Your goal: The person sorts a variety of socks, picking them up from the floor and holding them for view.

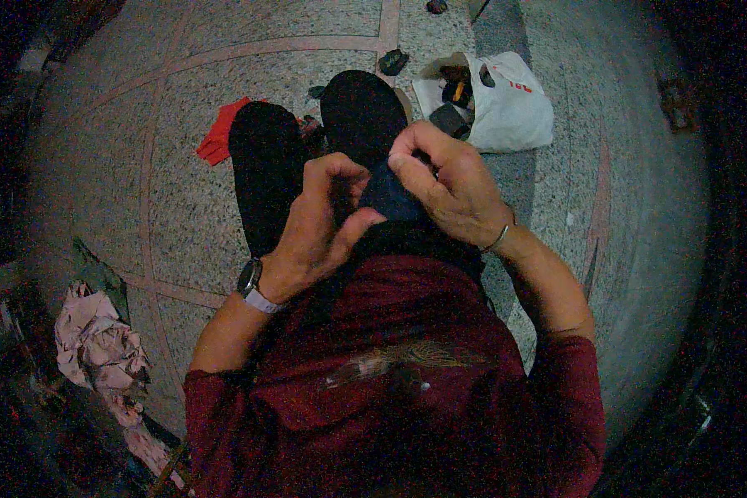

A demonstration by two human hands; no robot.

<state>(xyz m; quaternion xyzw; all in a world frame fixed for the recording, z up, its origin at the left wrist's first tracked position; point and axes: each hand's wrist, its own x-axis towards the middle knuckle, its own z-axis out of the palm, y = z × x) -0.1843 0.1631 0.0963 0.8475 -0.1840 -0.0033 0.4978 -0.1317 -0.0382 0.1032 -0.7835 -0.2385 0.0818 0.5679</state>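
Observation:
A dark blue piece of cloth [390,192] lies over my right thigh; its exact kind is too dark to tell. My right hand [452,178] pinches the cloth's upper right edge between thumb and bent fingers. At the cloth's left side is my left hand [319,220], its fingers curled and its thumb held apart from them. The left thumb tip rests near the lower edge of the cloth. Shadow hides part of the left fingertips.
A white plastic bag [510,108] with dark items inside lies on the speckled floor, right of my knees. Red cloth [222,133] is beside my left knee. A dark bundle [393,61] sits farther ahead. Crumpled pinkish fabric [100,340] lies at the left.

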